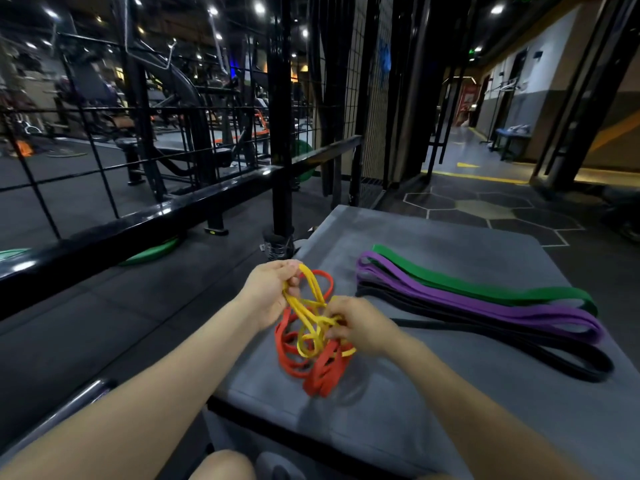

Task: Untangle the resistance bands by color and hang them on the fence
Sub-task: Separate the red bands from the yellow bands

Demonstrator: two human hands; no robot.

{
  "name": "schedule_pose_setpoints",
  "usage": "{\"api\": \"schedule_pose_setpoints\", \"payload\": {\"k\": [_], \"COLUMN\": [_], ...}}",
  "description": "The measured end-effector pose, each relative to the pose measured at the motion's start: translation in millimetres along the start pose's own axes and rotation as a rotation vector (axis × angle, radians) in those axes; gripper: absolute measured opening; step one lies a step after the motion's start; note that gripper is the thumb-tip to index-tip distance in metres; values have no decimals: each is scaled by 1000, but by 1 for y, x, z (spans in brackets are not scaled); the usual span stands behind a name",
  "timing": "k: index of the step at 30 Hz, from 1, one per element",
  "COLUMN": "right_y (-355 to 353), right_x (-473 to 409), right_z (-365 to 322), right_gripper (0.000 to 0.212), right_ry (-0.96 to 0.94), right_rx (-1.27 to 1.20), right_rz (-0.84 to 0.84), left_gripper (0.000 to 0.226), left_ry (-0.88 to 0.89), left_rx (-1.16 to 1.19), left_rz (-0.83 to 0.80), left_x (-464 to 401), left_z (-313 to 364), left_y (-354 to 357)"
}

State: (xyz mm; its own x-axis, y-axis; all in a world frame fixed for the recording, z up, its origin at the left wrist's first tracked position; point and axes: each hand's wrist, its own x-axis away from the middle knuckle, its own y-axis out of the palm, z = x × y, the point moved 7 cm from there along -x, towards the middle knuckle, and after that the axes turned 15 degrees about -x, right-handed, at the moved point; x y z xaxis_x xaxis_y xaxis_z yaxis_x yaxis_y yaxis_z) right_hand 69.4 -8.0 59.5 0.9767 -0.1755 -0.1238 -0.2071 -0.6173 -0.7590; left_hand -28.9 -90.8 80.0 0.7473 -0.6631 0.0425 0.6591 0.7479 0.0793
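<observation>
The yellow band [313,318] and the red band [313,363] are knotted together in one clump, lifted just above the near-left part of the grey mat [433,403]. The left hand [268,292] pinches a yellow loop at the top of the clump, on the side farthest from the person, fingers curled round it. The right hand [358,329] pinches yellow strands at the clump's right side, also closed on them. To the right of the clump, lying flat on the mat and already separated, are the green band [485,289], the purple band [485,308] and the black band [519,341], side by side. The fence [138,216] runs beyond the clump to the left, and no band hangs on the stretch in view

The step in hand looks to be freeing yellow from red. Pulling hard would likely tighten the knot, since the rubber stretches and grips itself. Better to keep the clump slack, trace one yellow loop to where it passes through the red, and feed it back through that opening. Letting the red sag onto the mat should open the gaps and show the crossings
</observation>
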Motion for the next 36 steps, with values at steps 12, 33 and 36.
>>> {"api": "schedule_pose_setpoints", "payload": {"k": [12, 33, 36], "right_y": [-102, -113, -104], "right_x": [31, 62, 67], "right_z": [31, 70, 80], "right_gripper": [25, 22, 16], "right_ry": [51, 92, 240], "right_rx": [-1097, -1721, -1314], "right_rz": [751, 862, 718], "left_gripper": [40, 46, 44], "left_ry": [135, -10, 21], "left_rx": [-1067, -731, -685], "left_rz": [54, 437, 429], "left_x": [-4, -27, -31], "left_z": [-6, 13, 13], "left_y": [-32, -60, -55]}}
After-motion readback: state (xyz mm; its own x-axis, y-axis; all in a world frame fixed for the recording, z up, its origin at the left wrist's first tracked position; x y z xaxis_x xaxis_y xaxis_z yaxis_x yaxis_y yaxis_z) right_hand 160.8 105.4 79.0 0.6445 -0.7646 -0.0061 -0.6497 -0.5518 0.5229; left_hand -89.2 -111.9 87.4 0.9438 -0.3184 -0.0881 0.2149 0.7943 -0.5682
